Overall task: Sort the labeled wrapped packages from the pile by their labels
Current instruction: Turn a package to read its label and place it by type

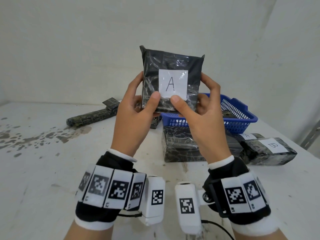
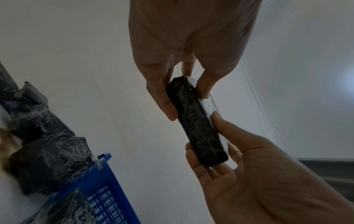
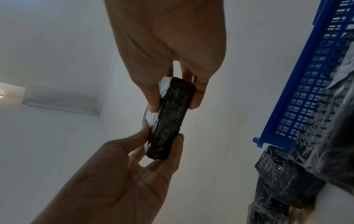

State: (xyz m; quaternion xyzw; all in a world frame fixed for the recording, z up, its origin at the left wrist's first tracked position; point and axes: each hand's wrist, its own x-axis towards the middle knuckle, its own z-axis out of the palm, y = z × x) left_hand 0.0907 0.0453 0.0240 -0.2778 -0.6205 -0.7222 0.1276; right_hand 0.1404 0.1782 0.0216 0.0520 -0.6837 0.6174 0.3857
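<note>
table [image 1: 52,170]: white, stained | on it: blue basket [image 1: 242,122], wrapped packages [image 1: 180,146]

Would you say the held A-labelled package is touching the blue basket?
Apart: the head view shows the A-labelled package raised in both hands, clear above the blue basket.

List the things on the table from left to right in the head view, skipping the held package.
Long wrapped package → blue basket → package labeled B.
</note>
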